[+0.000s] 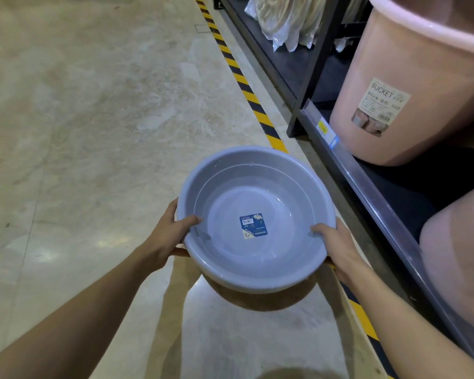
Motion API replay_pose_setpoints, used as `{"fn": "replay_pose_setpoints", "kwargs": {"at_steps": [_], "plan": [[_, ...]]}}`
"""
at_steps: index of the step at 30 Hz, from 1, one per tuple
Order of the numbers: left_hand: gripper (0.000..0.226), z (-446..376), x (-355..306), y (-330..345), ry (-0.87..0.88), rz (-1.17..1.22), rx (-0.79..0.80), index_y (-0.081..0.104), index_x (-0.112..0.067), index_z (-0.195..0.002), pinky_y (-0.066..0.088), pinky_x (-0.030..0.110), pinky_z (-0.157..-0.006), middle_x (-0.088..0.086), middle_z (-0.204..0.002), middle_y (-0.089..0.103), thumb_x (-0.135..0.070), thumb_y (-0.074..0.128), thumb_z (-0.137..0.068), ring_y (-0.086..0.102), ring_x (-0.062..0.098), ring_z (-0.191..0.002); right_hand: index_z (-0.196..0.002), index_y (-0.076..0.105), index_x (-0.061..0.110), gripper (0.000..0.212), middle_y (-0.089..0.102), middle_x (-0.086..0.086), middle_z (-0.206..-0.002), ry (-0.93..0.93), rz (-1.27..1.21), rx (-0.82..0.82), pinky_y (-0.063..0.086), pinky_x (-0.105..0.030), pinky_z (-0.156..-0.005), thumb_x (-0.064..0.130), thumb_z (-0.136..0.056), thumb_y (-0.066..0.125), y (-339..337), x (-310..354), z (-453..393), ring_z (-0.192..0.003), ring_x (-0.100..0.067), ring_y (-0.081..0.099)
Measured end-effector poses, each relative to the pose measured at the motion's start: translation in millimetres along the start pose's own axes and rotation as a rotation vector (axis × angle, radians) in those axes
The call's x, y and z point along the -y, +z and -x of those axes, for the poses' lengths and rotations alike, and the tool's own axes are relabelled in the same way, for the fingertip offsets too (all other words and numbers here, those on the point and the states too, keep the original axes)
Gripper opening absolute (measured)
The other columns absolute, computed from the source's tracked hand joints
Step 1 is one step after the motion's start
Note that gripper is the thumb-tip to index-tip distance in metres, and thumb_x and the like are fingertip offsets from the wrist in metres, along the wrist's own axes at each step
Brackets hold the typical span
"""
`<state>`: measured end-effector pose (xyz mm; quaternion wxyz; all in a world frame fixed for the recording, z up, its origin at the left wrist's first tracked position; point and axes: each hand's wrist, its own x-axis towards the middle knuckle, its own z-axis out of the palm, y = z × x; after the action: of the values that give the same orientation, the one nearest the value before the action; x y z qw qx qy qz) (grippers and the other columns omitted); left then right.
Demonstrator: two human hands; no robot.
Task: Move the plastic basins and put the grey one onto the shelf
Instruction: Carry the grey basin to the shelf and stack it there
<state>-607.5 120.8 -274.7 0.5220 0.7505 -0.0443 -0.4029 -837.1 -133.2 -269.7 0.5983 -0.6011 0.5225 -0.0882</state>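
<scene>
A round grey plastic basin (230, 192) with a blue label at its bottom hangs above the floor, held level between both hands. My left hand (167, 236) grips its left rim, thumb inside the bowl. My right hand (337, 246) grips the right rim the same way. The dark metal shelf (367, 181) runs along the right side, its front edge just right of the basin.
A pink bucket (411, 77) labelled BUCKET stands on the shelf, and another pink tub (457, 255) sits nearer on the right. Bagged goods (288, 20) lie on the far shelf section. Yellow-black hazard tape (246, 86) lines the pale stone floor (93, 119) to the left.
</scene>
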Motion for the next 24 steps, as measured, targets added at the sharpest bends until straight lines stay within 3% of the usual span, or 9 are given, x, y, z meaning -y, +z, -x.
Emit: {"fn": "replay_pose_setpoints", "kwargs": {"at_steps": [5, 11, 15, 20, 24], "plan": [[0.067, -8.2, -1.9, 3.8, 0.040, -0.119, -0.088, 0.035, -0.043, -0.142, 0.061, 0.038, -0.051, -0.002, -0.110, 0.061, -0.028, 0.064, -0.083, 0.070, 0.026, -0.086, -0.113, 0.061, 0.023, 0.033, 0.069, -0.006, -0.103, -0.024, 0.149, -0.102, 0.058, -0.050, -0.081, 0.022, -0.080, 0.060, 4.0, 1.8, -2.8, -0.092, -0.030, 0.068], [0.061, -11.0, -4.5, 4.9, 0.070, -0.217, -0.131, 0.038, -0.037, -0.141, 0.056, 0.027, -0.042, -0.005, -0.103, 0.061, -0.027, 0.063, -0.086, 0.068, 0.023, -0.081, -0.097, 0.065, 0.025, 0.021, 0.071, -0.004, -0.094, -0.063, 0.165, -0.138, 0.052, -0.032, -0.061, 0.021, -0.077, 0.063, 2.7, 0.5, -2.4, -0.084, -0.026, 0.068], [0.059, -11.5, -10.9, 1.5, 0.056, -0.187, -0.131, 0.041, -0.037, -0.138, 0.057, 0.030, -0.043, -0.002, -0.103, 0.063, -0.024, 0.063, -0.085, 0.070, 0.025, -0.080, -0.091, 0.065, 0.028, 0.018, 0.071, -0.004, -0.091, -0.072, 0.148, -0.129, 0.055, -0.035, -0.063, 0.020, -0.075, 0.064, 0.1, 10.0, -4.1, -0.083, -0.028, 0.070], [0.063, -8.0, -44.0, -8.2, 0.074, -0.137, -0.113, 0.044, -0.040, -0.133, 0.060, 0.037, -0.049, 0.003, -0.107, 0.066, -0.029, 0.064, -0.075, 0.073, 0.029, -0.082, -0.091, 0.068, 0.022, 0.019, 0.072, -0.003, -0.090, -0.115, 0.118, -0.132, 0.049, -0.029, -0.057, 0.019, -0.073, 0.065, -5.4, 44.3, -2.3, -0.082, -0.023, 0.068], [0.063, 7.1, -94.2, -18.7, 0.121, -0.099, -0.109, 0.046, -0.040, -0.133, 0.061, 0.039, -0.050, 0.002, -0.107, 0.067, -0.027, 0.064, -0.073, 0.073, 0.028, -0.081, -0.087, 0.070, 0.020, 0.020, 0.073, -0.006, -0.089, -0.138, 0.089, -0.149, 0.056, -0.039, -0.068, 0.021, -0.068, 0.065, -13.5, 97.3, 9.1, -0.084, -0.028, 0.068]]}}
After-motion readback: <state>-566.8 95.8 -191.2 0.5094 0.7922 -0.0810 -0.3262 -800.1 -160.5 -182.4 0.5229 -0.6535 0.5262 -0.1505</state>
